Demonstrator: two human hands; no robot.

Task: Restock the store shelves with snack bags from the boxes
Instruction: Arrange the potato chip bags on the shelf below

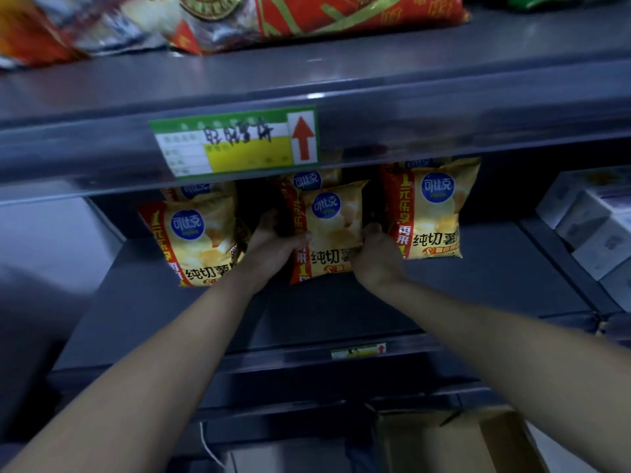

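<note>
Bag of yellow crisps, the middle snack bag (336,230), stands upright on the grey shelf (341,308), held from both sides. Left grip (273,247) grasps its left edge, thumb laid across the red stripe on the front. Right grip (377,257) is wrapped round its lower right corner. A second matching bag (309,180) stands just behind it. The left bag (191,240) stands just beside the left grip, tilted slightly, and the right bag (432,213) stands upright just beside the right grip. A green and yellow price label (235,141) with a red arrow sits on the edge of the upper shelf (409,63), which carries red packets (341,11). White boxes (590,227) are stacked at the far right. A cardboard box (444,442) sits low down, below the shelves.
</note>
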